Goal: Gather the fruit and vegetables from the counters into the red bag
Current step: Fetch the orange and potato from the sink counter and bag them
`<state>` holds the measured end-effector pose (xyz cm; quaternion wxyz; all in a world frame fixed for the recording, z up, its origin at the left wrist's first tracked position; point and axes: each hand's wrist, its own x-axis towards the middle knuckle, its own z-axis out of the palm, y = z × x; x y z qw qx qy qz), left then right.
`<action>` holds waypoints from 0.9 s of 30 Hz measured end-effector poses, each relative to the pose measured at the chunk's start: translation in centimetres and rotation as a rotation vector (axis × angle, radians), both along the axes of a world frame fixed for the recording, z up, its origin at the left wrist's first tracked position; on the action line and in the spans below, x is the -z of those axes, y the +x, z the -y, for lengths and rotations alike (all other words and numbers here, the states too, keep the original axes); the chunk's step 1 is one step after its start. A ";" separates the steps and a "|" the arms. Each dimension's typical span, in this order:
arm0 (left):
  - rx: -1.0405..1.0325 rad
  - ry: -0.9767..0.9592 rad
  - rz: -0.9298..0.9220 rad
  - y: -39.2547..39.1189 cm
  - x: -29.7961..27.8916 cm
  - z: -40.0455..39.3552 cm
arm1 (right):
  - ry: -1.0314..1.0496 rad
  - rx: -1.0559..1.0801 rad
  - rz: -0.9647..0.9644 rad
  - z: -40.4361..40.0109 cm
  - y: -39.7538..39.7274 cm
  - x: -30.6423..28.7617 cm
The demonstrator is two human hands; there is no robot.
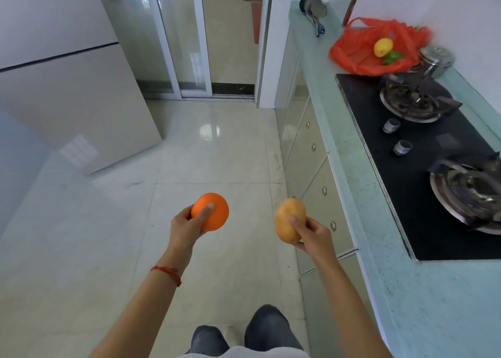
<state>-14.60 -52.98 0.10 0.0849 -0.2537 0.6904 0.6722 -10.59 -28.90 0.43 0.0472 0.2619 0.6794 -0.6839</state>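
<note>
My left hand (187,227) grips a round orange (214,211) out over the floor. My right hand (311,235) holds a tan potato (288,218) close to the counter's front edge. The red bag (360,51) lies open on the pale green counter (349,151) at the far end, beyond the stove. Inside it rest a yellow lemon (382,47) and a green vegetable (393,57).
A black gas hob (423,146) with two burners fills the counter between me and the bag. A steel pot (435,59) stands beside the bag. A dark utensil (314,13) lies at the counter's far end. Cabinet drawers run below. A sliding glass door is ahead.
</note>
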 end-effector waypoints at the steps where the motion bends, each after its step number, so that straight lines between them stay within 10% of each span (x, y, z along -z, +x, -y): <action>1: 0.006 -0.004 0.004 -1.2 0.1 0.1 | 0.007 -0.003 0.000 0.1 -1.1 0.0; 27: 0.011 -0.028 -0.019 -44.8 -0.5 -3.3 | 0.002 -0.017 0.010 -3.5 -46.1 -0.7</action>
